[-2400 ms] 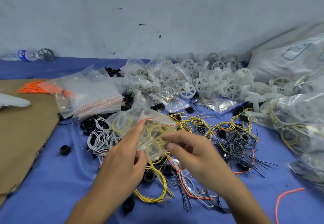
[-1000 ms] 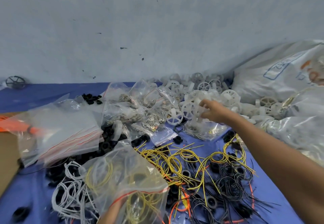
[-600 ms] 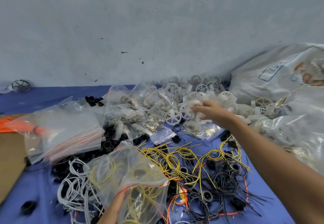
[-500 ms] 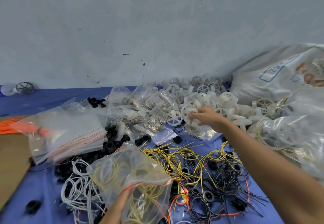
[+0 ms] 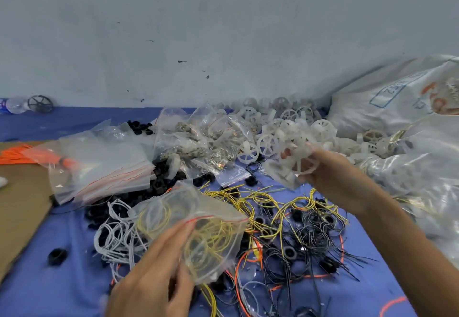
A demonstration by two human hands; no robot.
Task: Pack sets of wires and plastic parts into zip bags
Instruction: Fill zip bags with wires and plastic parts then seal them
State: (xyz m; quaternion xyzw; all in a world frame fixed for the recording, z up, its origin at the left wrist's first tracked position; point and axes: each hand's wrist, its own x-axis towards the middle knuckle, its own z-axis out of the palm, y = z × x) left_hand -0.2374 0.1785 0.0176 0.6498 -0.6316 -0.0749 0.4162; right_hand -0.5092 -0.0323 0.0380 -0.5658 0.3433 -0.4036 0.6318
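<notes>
Half done on one set, at a guess. Gripping zip bag (image 5: 188, 200) of yellow wires (image 5: 211, 237) in left hand (image 5: 154, 274); clutching plastic wheels (image 5: 295, 150) in right hand (image 5: 332, 177), up-right of left. Remaining: insert wheels, seal.

Near the front of the worktop (image 5: 62, 289), the left grip (image 5: 154, 274) holds a zip bag (image 5: 198, 229) with coiled wires inside it. A bundle of wires (image 5: 114, 232) lies just left of the bag, and a larger tangle of wires (image 5: 305, 224) spreads to its right. Beyond the tangle, the right grip (image 5: 330, 175) holds wheel parts (image 5: 295, 152) in front of the pile of wheel parts (image 5: 285, 118), which lies against the wall (image 5: 223, 31). Left of that pile sit bags of small parts (image 5: 196, 140). Left of those is a stack of flat zip bags (image 5: 104, 165), just right of a cardboard sheet (image 5: 22, 205). A large sack (image 5: 397, 98) fills the right side. A bottle (image 5: 15, 104) lies far left by the wall.
</notes>
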